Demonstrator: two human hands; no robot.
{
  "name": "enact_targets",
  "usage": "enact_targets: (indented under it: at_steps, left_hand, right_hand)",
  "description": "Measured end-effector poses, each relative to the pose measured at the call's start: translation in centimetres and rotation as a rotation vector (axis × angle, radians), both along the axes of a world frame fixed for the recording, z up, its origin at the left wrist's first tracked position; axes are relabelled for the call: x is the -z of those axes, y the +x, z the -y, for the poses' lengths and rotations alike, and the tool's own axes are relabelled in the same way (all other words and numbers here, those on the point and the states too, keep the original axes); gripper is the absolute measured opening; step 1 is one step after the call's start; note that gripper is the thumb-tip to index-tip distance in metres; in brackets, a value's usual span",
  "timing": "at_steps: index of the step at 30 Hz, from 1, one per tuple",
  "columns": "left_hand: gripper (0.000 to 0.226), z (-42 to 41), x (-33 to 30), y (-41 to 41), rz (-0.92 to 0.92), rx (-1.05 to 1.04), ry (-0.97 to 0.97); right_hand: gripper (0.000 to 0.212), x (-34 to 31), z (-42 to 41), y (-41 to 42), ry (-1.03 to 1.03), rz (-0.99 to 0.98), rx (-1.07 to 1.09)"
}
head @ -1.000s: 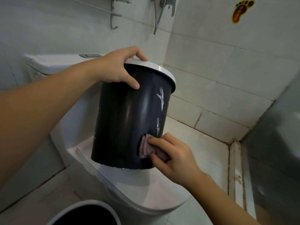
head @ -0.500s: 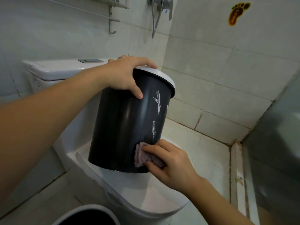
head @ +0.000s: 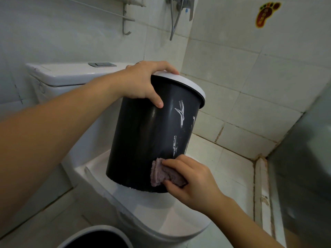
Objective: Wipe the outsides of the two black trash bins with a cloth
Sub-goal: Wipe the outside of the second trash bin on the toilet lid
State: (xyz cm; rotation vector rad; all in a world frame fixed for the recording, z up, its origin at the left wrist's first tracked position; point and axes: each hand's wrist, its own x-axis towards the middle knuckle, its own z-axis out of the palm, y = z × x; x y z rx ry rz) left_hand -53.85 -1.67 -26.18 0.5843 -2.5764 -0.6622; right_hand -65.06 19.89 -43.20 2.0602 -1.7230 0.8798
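A black trash bin (head: 143,140) with a white rim stands tilted on the shut toilet lid (head: 161,217). White smears run down its right side. My left hand (head: 143,83) grips the bin's rim, thumb on the outer wall. My right hand (head: 193,181) holds a folded mauve cloth (head: 161,174) and presses it on the bin's lower wall, just above the base. The white rim of a second black bin (head: 96,237) shows at the bottom edge, mostly cut off.
The white toilet tank (head: 71,74) sits behind the bin against a tiled wall. A shower hose and valve (head: 177,13) hang above. A raised tile curb (head: 261,194) and a glass panel (head: 304,167) close off the right side.
The bin has turned a little under my left hand, bringing more white smears into sight. My right hand and the cloth have stayed low on the bin's wall, shifting only slightly.
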Motion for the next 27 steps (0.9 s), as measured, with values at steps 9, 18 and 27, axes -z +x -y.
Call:
enact_targets:
  at_steps: [9,18,27]
  left_hand:
    - [0.079,0.0,0.0,0.7,0.0,0.024,0.024]
    - [0.072,-0.7,-0.1,0.6,0.026,0.036,-0.023]
    - [0.066,-1.3,-0.4,1.1,0.029,0.025,-0.047]
  right_hand:
    - [0.038,-4.9,2.7,-1.6,-0.104,0.007,0.118]
    - [0.038,-10.2,5.4,-2.5,-0.205,0.05,0.248]
    - [0.036,-10.1,4.6,-2.0,-0.165,0.011,0.248]
